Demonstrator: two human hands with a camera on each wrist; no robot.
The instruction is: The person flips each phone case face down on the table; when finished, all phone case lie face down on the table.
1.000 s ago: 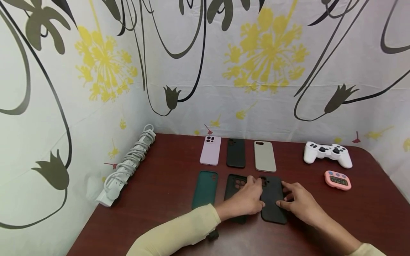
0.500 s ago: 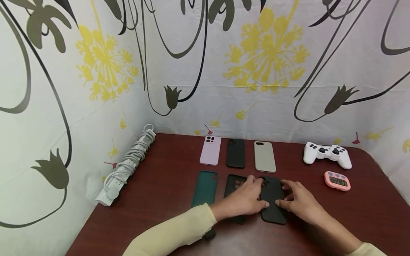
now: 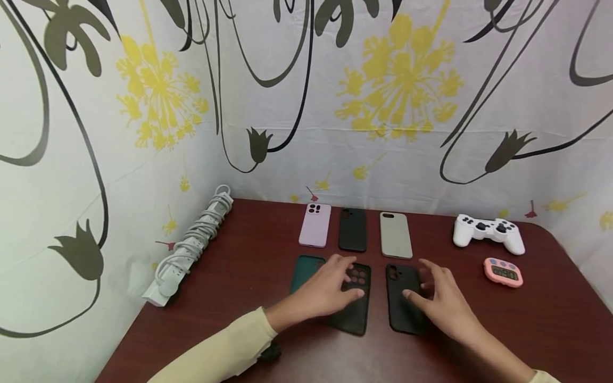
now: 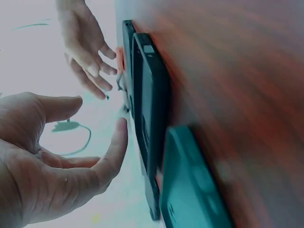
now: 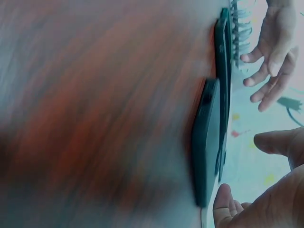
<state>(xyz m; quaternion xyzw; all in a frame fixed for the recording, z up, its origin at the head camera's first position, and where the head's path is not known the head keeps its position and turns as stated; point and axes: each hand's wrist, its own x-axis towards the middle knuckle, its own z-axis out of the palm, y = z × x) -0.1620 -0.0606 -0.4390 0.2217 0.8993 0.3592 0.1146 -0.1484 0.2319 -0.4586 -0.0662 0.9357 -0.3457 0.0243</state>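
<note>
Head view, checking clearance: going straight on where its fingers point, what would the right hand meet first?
Probably the beige phone case in the back row, though the right hand may pass above it; depth is unclear.

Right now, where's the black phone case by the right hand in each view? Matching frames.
Head: black phone case right of centre, low, partly behind the right hand.
Left wrist: black phone case upper left of centre, a thin strip beyond a nearer dark case.
Right wrist: black phone case right of centre, the nearest case.
Shared landmark: left hand, lower left in left wrist, upper right in right wrist.
</note>
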